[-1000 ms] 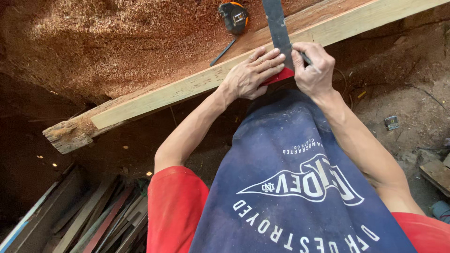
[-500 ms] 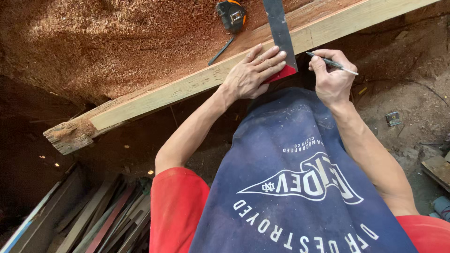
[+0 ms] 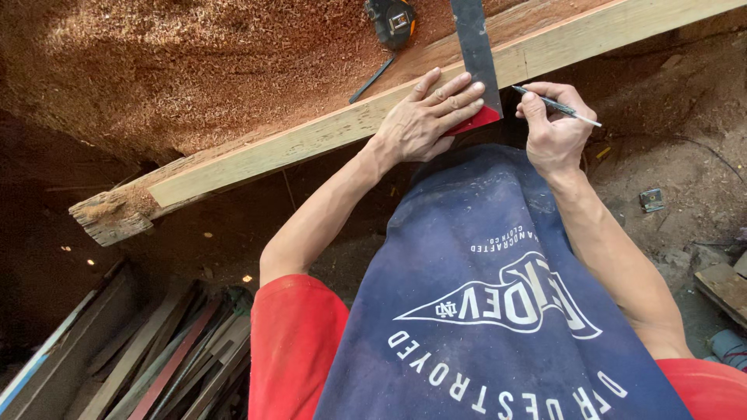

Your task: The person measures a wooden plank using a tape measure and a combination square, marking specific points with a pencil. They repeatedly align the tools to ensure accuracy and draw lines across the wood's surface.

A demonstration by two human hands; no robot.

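Observation:
My left hand (image 3: 428,117) presses flat on a try square, covering most of its red stock (image 3: 476,120), while its dark metal blade (image 3: 473,43) lies across a long pale wooden plank (image 3: 296,144). To the right of the square, off the plank's near edge, my right hand (image 3: 554,128) grips a thin grey pencil (image 3: 556,105) whose tip points toward the blade. I wear a dark blue apron and red shorts.
An orange and black tape measure (image 3: 393,19) with its tape out lies on the sawdust-covered bench (image 3: 171,70) behind the plank. Stacked wood strips (image 3: 163,358) lie at lower left. A small grey object (image 3: 652,200) and wood offcuts (image 3: 724,288) sit on the dirt floor, right.
My right hand has drawn the pencil away from the blade's edge and off the plank to the right. The left hand keeps holding the square.

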